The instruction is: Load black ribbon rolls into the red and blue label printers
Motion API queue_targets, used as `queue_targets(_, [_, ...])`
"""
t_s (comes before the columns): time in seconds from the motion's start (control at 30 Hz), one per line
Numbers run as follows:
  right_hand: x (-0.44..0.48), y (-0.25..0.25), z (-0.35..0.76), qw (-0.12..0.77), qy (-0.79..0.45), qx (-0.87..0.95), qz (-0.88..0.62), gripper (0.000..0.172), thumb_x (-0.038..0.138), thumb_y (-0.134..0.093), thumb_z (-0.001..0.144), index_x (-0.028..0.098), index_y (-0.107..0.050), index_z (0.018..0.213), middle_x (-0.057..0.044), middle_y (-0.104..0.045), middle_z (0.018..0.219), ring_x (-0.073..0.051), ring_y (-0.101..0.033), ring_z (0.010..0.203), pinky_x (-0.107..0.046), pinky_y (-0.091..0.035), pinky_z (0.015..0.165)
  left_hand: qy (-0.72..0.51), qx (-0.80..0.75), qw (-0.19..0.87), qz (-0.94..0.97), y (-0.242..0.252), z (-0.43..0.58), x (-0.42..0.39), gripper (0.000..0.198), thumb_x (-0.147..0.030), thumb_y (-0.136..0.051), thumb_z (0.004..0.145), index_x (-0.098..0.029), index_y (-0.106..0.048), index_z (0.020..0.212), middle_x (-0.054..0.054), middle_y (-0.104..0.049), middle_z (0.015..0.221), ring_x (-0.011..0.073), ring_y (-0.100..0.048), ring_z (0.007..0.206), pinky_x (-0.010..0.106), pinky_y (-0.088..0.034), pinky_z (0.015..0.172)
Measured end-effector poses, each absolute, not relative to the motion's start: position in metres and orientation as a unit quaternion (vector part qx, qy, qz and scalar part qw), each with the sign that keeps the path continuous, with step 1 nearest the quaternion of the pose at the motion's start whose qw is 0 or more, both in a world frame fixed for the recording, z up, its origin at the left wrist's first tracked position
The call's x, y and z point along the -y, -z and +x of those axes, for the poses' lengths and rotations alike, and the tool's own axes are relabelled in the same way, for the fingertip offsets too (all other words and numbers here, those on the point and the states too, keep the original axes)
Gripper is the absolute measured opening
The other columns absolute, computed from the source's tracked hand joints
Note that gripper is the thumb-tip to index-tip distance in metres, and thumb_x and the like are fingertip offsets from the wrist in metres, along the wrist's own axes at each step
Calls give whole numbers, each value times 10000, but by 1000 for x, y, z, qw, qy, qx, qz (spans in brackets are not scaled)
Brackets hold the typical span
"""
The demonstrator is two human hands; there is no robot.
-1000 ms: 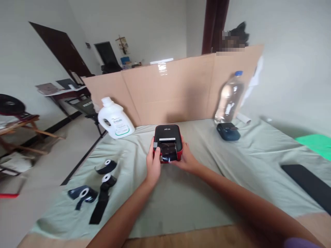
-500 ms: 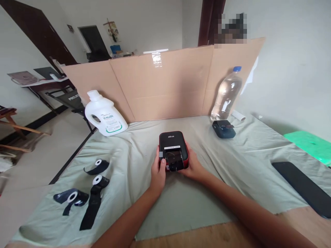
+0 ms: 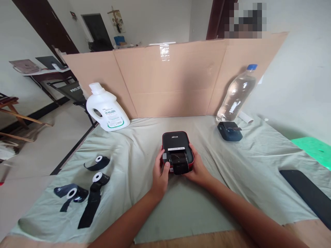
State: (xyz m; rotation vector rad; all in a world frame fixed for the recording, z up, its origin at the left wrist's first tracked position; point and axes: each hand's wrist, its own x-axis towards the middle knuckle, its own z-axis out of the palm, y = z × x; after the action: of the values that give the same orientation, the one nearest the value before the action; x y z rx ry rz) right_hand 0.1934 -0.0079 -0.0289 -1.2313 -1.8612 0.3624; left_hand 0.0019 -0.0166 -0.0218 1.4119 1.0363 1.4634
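A black label printer [image 3: 174,140] with red edging is held between both hands, just above or on the cloth; I cannot tell which. A glossy black strip [image 3: 180,164] hangs over its near side. My left hand [image 3: 160,175] grips the printer's left side, thumb at the front corner. Around the right side curl the fingers of my right hand [image 3: 200,170], partly hidden beneath it. Off to the left lie rolls of black tape-like ribbon [image 3: 100,162], each with a white core and a loose tail.
A green cloth [image 3: 191,203] covers the table. At the back stand a white detergent jug [image 3: 108,110], a clear bottle [image 3: 236,93] and a cardboard screen [image 3: 170,82]. A smaller dark printer [image 3: 230,131] sits by the bottle. A black phone-like slab [image 3: 307,194] lies at right.
The camera view has shifted slightly, so most things sit a little differently. The printer stays in both hands, and my left fingers have shifted slightly on its side.
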Motion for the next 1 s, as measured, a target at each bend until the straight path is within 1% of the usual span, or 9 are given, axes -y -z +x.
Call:
queue_targets(0.07, [9, 29, 194, 436, -152, 747, -478, 1191, 494, -755, 722, 354, 62, 1577, -98, -333, 1595, -378, -468, 1364, -579, -424, 1083, -595, -409, 419, 551, 24, 1, 16, 374, -461, -517, 969, -266, -522, 1288, 66, -340, 1607, 242, -335, 1481, 391, -352, 1189])
queue_targets(0.13, [10, 29, 195, 415, -134, 752, -494, 1195, 529, -740, 735, 361, 92, 1576, -104, -297, 1612, -411, -453, 1368, -625, -414, 1069, -595, -408, 425, 547, 26, 1, 15, 315, -453, -523, 968, -263, -529, 1219, 71, -354, 1598, 243, -369, 1462, 387, -385, 1161])
queue_targets(0.27, [13, 32, 197, 372, -85, 770, -512, 1178, 506, -705, 773, 308, 131, 1578, -159, -256, 1622, -439, -450, 1360, -649, -395, 1053, -593, -405, 433, 544, 28, 0, 15, 292, -435, -525, 968, -273, -532, 1211, 73, -368, 1588, 246, -411, 1434, 386, -396, 1143])
queue_targets(0.4, [14, 31, 197, 373, -76, 772, -509, 1161, 464, -704, 771, 265, 98, 1586, -192, -243, 1621, -429, -477, 1336, -624, -414, 1032, -594, -397, 430, 552, 25, -1, 14, 249, -422, -542, 958, -262, -559, 1148, 81, -360, 1587, 262, -397, 1440, 392, -418, 1114])
queue_targets(0.5, [13, 29, 196, 376, -73, 771, -509, 1154, 458, -704, 767, 253, 82, 1587, -199, -267, 1611, -430, -480, 1339, -619, -424, 1022, -598, -380, 445, 548, 20, -3, 11, 230, -428, -571, 940, -249, -556, 1083, 91, -345, 1590, 275, -424, 1418, 410, -452, 1074])
queue_targets(0.63, [13, 28, 195, 383, -74, 767, -510, 1158, 481, -709, 761, 270, 73, 1588, -183, -276, 1612, -439, -458, 1362, -617, -439, 1019, -596, -367, 455, 551, 15, -8, 5, 257, -470, -619, 903, -242, -551, 1000, 86, -376, 1573, 281, -409, 1429, 438, -430, 1097])
queue_targets(0.8, [13, 31, 197, 391, -106, 754, -517, 1193, 511, -742, 721, 356, 69, 1582, -91, -229, 1643, -452, -436, 1377, -624, -430, 1048, -595, -335, 461, 566, 13, -11, -4, 246, -458, -617, 908, -231, -526, 919, 87, -365, 1582, 292, -410, 1434, 495, -374, 1137])
queue_targets(0.9, [12, 31, 196, 394, -115, 752, -516, 1198, 502, -753, 712, 364, 64, 1578, -86, -212, 1648, -449, -409, 1397, -634, -406, 1073, -595, -314, 463, 577, 12, -12, -9, 229, -419, -612, 917, -221, -507, 873, 95, -367, 1581, 298, -386, 1451, 522, -335, 1162])
queue_targets(1.0, [12, 29, 196, 402, -120, 748, -514, 1159, 478, -740, 726, 371, 44, 1573, -97, -256, 1630, -435, -414, 1397, -634, -418, 1060, -590, -310, 461, 586, 12, -13, -13, 221, -401, -606, 921, -217, -499, 863, 107, -372, 1575, 301, -383, 1452, 531, -325, 1168])
